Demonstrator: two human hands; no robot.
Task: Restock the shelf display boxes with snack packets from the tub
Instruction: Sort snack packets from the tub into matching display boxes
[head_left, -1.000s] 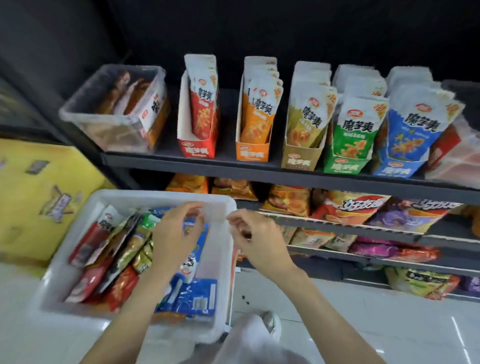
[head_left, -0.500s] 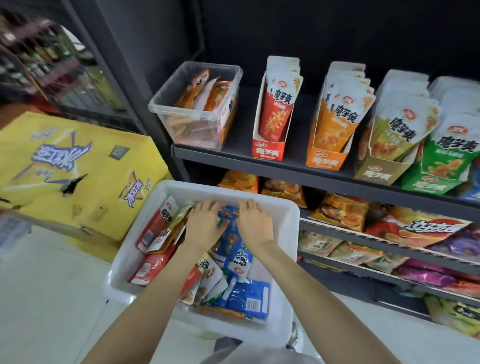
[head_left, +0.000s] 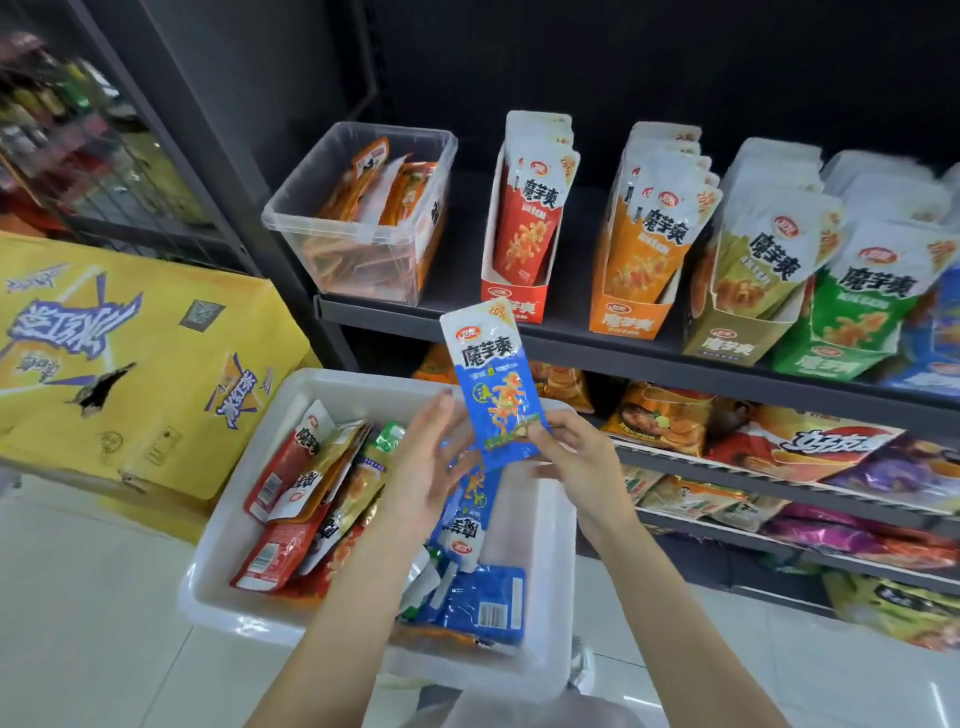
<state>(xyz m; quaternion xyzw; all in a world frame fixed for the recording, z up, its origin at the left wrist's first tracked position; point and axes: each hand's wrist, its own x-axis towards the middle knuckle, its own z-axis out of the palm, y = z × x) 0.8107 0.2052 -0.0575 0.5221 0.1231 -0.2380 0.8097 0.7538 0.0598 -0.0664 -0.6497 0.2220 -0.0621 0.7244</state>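
Head cam: I'm pinching a blue packet (head_left: 493, 379) upright by its lower edge w/ my right hand (head_left: 576, 457), above the white tub (head_left: 234, 530). My left hand (head_left: 431, 467) is hovering open beside the packet, palm toward it; contact unclear. More packets are lying loose in the tub. Display boxes (head_left: 514, 304) are standing on the shelf (head_left: 571, 343) above.

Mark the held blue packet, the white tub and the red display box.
blue packet (head_left: 493, 384): head view, on its printed front.
white tub (head_left: 363, 382): head view, on its far rim.
red display box (head_left: 514, 304): head view, on its low front panel.
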